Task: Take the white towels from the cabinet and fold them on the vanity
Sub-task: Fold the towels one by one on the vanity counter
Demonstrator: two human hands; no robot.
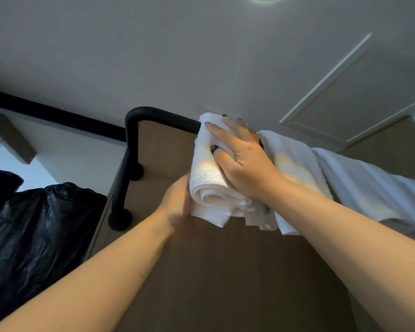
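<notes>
Atop the wooden cabinet (201, 259), right hand (240, 159) presses flat on rolled towel (209, 178); left hand (177, 204), blurred, seemingly grips it.

rolled white towel (209, 178), atop wooden cabinet (213, 271)

A single head-worn view tilts steeply upward, close beneath a wooden cabinet (216, 271) with white towels (345, 185) on top, the ceiling (153, 56) filling the far half.
</notes>
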